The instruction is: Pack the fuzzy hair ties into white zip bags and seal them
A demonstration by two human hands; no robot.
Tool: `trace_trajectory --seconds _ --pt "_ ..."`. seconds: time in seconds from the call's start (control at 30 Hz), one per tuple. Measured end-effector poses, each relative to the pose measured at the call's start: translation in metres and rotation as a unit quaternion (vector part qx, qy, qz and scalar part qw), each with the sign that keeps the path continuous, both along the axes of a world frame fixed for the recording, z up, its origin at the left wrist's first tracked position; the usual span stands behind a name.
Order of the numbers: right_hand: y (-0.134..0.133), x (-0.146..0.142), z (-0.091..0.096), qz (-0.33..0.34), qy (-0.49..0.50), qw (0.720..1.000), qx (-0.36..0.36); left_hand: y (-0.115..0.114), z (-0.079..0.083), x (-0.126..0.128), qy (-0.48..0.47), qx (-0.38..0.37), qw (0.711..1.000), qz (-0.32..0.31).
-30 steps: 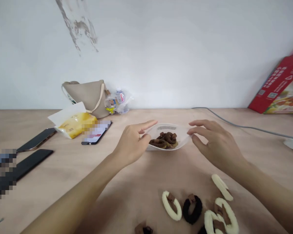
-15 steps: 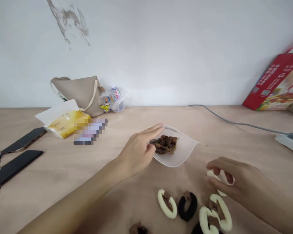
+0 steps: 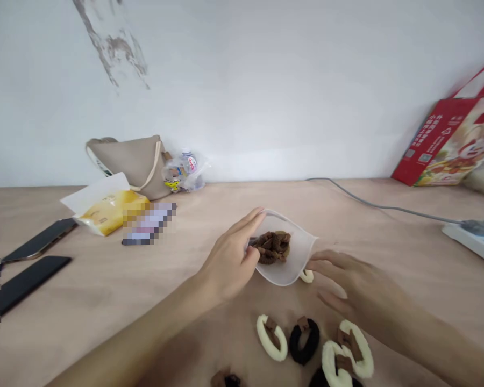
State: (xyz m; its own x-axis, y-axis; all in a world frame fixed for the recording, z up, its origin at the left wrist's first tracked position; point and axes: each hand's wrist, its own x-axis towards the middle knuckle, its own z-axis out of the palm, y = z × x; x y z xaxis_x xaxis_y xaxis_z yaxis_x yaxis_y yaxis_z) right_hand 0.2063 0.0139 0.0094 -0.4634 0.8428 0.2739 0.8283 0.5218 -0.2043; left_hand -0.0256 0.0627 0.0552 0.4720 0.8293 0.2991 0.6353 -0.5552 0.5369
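Note:
My left hand (image 3: 236, 258) grips the left side of a frosted plastic bag (image 3: 300, 250), its mouth spread wide. Inside lies a bunch of brown hair ties (image 3: 274, 247). At the bag's right corner is my right hand (image 3: 342, 279), fingers apart and holding nothing, the fingertips at or very near the rim. A cream hair tie (image 3: 306, 276) peeks out under the bag's right edge, mostly hidden. In front lie another cream hair tie (image 3: 280, 346), a black one (image 3: 314, 344), and overlapping cream ones (image 3: 365, 355) over something black. A brown-and-black piece (image 3: 226, 379) is cut off below.
To the left are dark phones (image 3: 40, 239), a yellow tissue pack (image 3: 115, 209) and a blurred-out phone (image 3: 151, 223). A beige bag (image 3: 133, 161) and a clear bag with a bottle (image 3: 189, 164) stand by the wall. At right are a red carrier bag (image 3: 427, 134), a grey cable (image 3: 371, 203) and a power strip (image 3: 468, 242).
My right hand has moved left to the bag and let go of the cream hair tie, which now lies by the bag's edge. My left hand keeps its grip. The view has shifted slightly.

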Motion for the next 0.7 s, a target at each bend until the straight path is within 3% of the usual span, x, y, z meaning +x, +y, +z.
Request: trace_trajectory --seconds 0.1,0.23,0.37,0.53,0.6,0.7 --pt "0.005 -0.002 -0.015 0.002 -0.02 0.999 -0.029 0.001 -0.002 0.0 -0.008 0.015 1.0 0.024" --pt "-0.004 -0.003 -0.013 -0.008 -0.03 0.999 -0.017 0.002 -0.003 -0.002 -0.006 0.008 1.0 0.025" --pt "-0.017 -0.005 0.005 0.02 0.035 0.995 0.086 0.004 -0.003 -0.004 -0.011 0.003 1.0 0.024" --pt "-0.007 -0.019 0.027 0.009 0.063 0.97 0.234 0.002 0.0 -0.003 -0.021 -0.003 1.0 0.011" --pt "-0.004 -0.016 0.028 0.001 0.045 0.977 0.208 0.001 0.001 -0.002 -0.021 -0.004 1.0 0.02" --pt "-0.017 0.003 0.016 0.021 0.049 0.996 0.067 0.0 0.003 -0.003 -0.021 -0.005 0.999 0.03"
